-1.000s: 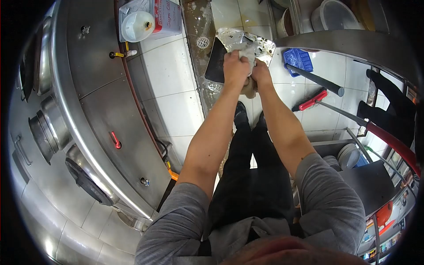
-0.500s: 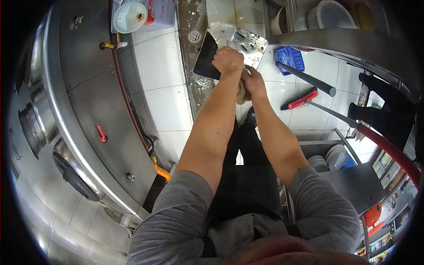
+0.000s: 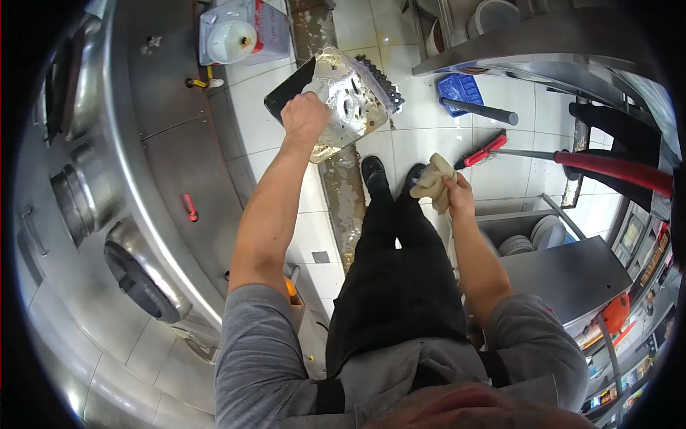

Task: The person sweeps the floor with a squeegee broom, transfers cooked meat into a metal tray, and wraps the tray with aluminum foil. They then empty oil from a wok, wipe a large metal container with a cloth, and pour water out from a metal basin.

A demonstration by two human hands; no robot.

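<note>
My left hand (image 3: 306,118) is closed on a shiny metal tray (image 3: 368,118), near where its bright surface meets a black section on the left. Food scraps and brown, wet residue lie on the metal. The tray hangs tilted above the floor channel (image 3: 343,200). Well apart from it, on the right, my right hand (image 3: 459,194) pinches a crumpled beige cloth (image 3: 434,182) that dangles above my shoe. My left fingers are partly hidden by the back of the hand.
A steel counter (image 3: 171,164) runs along the left. On the right are a blue dustpan (image 3: 459,93), a red broom head (image 3: 486,148) and stacked plates (image 3: 547,232). A white container (image 3: 230,41) stands near the top. Another person's dark-clad legs (image 3: 618,132) show at far right.
My hands have moved apart. The left one has shifted left with the tray, while the right has drawn back toward me with the cloth. A dark bumpy strip now shows behind the tray.
</note>
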